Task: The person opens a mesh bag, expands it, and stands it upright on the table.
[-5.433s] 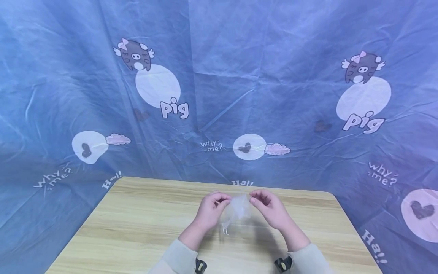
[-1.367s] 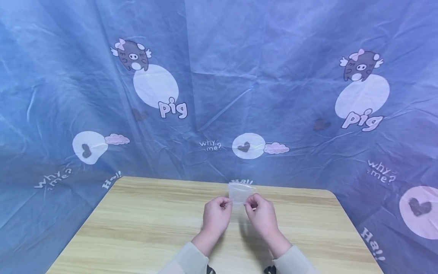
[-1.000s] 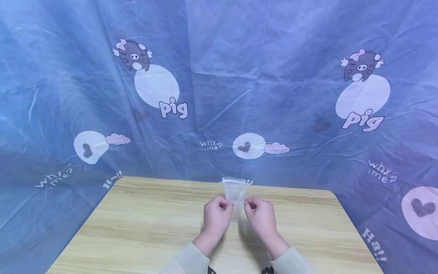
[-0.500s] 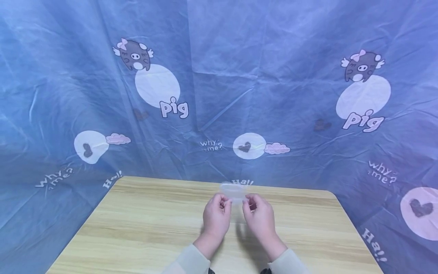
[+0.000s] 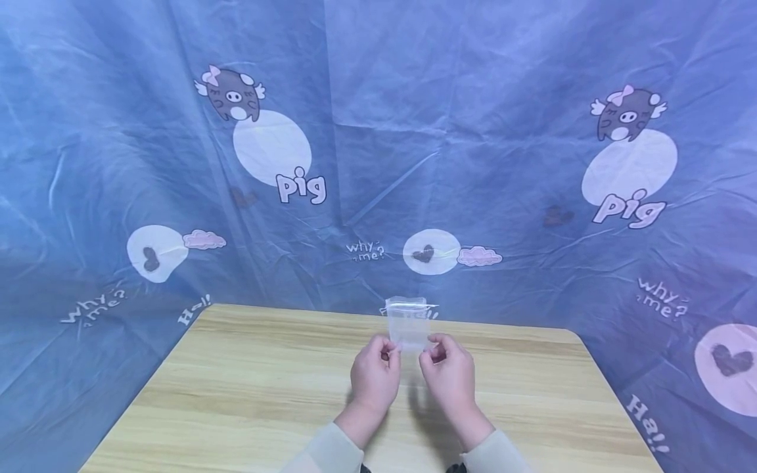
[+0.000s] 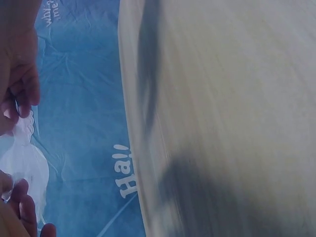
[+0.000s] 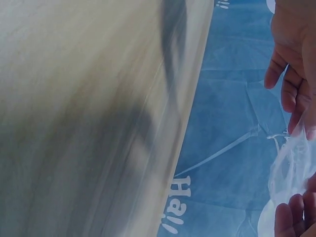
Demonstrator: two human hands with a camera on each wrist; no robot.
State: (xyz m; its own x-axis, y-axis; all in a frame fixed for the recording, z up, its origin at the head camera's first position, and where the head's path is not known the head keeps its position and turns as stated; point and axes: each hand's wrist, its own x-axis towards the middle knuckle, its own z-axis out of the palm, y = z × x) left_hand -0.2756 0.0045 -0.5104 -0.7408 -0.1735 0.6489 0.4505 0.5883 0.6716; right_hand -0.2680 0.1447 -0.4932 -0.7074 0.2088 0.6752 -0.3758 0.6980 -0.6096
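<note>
A small see-through plastic drawstring bag point(image 5: 408, 326) stands up from my fingertips at the table's far edge, its string channel at the top and string ends poking out at both sides. My left hand point(image 5: 375, 372) pinches its lower left corner between thumb and fingers. At the opposite lower corner my right hand point(image 5: 449, 372) pinches it the same way. In the right wrist view the crinkled bag point(image 7: 291, 168) spans the gap between my left hand point(image 7: 296, 74) above and right hand point(image 7: 297, 216) below. Both hands are raised over the table, palms partly hidden in the head view.
A light wood-grain table point(image 5: 236, 387) lies under the hands, their shadows falling on it. Behind it and at both sides hangs a blue curtain point(image 5: 378, 164) printed with pigs, hearts and words.
Earlier the bag hung down with its strings lowest and my hands wider apart. Since then it has turned string end up; half a second ago it was blurred and lower, now it stands taller.
</note>
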